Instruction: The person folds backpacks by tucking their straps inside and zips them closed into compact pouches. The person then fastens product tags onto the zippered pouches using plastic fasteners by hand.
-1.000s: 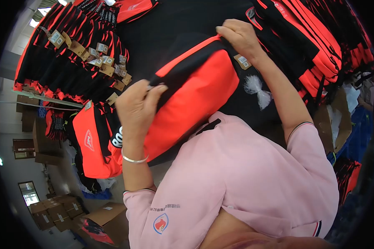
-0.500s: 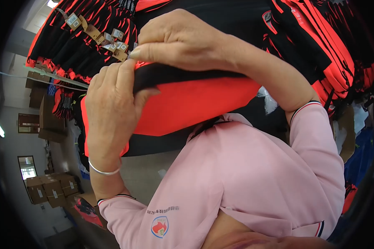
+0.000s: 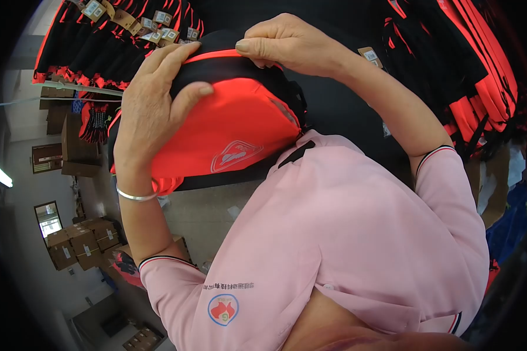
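Observation:
A coral-red and black bag (image 3: 234, 128) lies in front of me, with a pale printed logo on its red panel and a grey patch near its right end. My left hand (image 3: 149, 108) holds the bag's upper left part, fingers over the top edge and thumb apart on the front. At the black upper edge, my right hand (image 3: 284, 44) is closed in a pinch at the right end of a bright red strip (image 3: 216, 54). Its fingertips hide whatever small part lies between them.
Red and black bags with cardboard tags (image 3: 123, 20) stand in a row at upper left. More red and black bags (image 3: 474, 64) are piled at right. Black fabric (image 3: 339, 99) covers the table. Cardboard boxes (image 3: 82, 243) stand on the floor at left.
My right hand has moved right along the bag's upper edge, away from my left hand. The bag has shifted and turned, showing its logo. My left hand has moved slightly left and up.

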{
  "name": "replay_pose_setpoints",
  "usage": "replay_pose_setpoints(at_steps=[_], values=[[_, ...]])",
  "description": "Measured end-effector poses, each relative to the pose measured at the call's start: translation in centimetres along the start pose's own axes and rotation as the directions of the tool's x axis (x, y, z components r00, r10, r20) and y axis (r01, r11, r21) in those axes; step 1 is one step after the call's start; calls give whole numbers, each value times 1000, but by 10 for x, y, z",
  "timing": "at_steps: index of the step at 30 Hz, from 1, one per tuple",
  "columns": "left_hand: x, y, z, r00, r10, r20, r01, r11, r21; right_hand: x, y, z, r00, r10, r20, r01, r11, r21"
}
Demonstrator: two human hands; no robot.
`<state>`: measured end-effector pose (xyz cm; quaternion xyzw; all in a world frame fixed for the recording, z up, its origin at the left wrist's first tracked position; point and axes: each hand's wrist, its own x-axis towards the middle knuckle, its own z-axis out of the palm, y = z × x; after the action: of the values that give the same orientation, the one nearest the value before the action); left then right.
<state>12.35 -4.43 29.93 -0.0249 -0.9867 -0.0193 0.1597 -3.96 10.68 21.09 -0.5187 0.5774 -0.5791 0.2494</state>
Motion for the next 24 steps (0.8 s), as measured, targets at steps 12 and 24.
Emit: replay_pose_setpoints(at_steps=[12, 24], values=[[124, -107, 126, 992, 83, -99, -73, 992, 99, -36, 145, 9, 888, 308, -341, -23, 770, 637], [-67, -54, 330, 894, -374, 247, 362, 927, 96, -145, 271, 42, 686, 626, -370, -667, 745, 23]])
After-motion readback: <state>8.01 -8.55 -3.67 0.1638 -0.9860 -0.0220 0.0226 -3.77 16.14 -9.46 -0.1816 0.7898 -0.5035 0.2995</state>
